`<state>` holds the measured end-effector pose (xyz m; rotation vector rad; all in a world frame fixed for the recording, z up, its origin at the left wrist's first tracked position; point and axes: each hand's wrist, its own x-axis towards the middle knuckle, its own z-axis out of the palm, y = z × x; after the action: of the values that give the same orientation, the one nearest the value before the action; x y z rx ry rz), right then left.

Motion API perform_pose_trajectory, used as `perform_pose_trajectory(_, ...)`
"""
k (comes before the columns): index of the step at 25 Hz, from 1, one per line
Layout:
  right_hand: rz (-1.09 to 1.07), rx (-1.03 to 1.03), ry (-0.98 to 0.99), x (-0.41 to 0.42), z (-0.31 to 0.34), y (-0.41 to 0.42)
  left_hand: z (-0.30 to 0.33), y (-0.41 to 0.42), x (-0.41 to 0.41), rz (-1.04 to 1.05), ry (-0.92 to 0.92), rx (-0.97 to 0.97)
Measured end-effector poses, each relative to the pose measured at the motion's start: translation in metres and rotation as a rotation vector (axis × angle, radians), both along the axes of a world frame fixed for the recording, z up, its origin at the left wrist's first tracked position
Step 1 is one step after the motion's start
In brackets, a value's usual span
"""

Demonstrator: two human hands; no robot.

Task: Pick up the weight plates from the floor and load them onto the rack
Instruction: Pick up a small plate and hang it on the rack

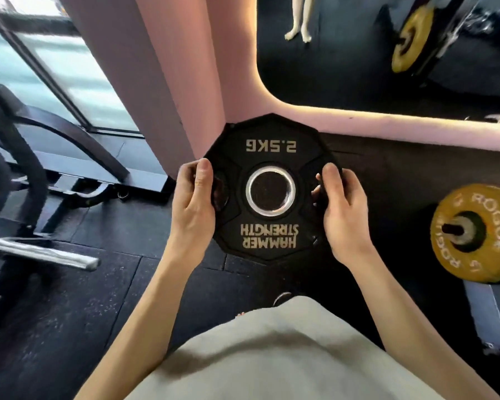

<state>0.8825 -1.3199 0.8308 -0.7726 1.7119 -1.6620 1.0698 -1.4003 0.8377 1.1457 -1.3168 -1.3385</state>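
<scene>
Both hands (195, 203) clamped on 2.5kg plate (270, 157) edges.

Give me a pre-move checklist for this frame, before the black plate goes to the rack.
1. Left hand grips the black 2.5 kg plate at its side: ok.
2. Right hand grips the opposite side: ok.
3. Plate lifted clear of the floor: ok.
4. Centre hole unobstructed: ok.
5. Free peg in reach: cannot tell; the peg at right already carries a yellow plate.
</scene>
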Motion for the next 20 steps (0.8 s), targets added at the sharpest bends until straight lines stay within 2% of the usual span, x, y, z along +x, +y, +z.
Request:
perform_pose_trajectory(11,-0.163,-0.005,-0.002,-0.154,-0.003,-0.206,0.005,-0.229,-0.171,-0.136,-0.031,-0.028)
perform_pose_trajectory(15,-0.267,-0.018,0.009,-0.207,0.002,-0.240,0.014,-0.281,-0.237,-0.201,-0.066,-0.058)
perform_pose_trajectory(20,-0.516,-0.027,0.012,-0.258,0.007,-0.254,0.020,-0.326,-0.321,-0.481,-0.045,-0.071)
